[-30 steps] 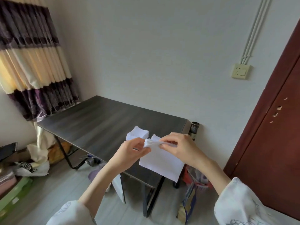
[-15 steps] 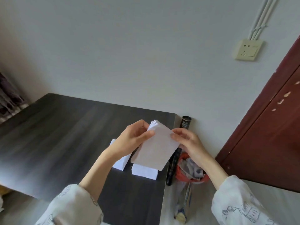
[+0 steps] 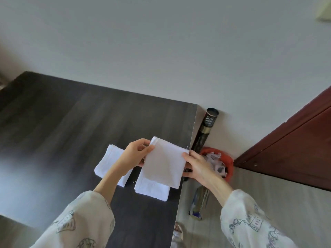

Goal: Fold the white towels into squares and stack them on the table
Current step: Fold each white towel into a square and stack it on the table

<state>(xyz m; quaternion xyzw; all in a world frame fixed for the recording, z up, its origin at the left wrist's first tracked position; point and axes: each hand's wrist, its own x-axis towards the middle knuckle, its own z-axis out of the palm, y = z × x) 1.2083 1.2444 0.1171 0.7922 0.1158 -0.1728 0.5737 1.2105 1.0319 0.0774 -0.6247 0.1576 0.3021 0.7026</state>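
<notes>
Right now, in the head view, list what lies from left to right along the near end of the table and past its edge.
Folded white towel stack on the dark wooden table → left hand → white folded towel held in both hands → right hand → red waste basket on the floor → dark red wooden door.

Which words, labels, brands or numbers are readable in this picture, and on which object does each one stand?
No text can be read.
dark tube by the wall: a block of pale print, too small and blurred.
packet on the floor: blurred colours only.
held towel, table: no writing.
</notes>
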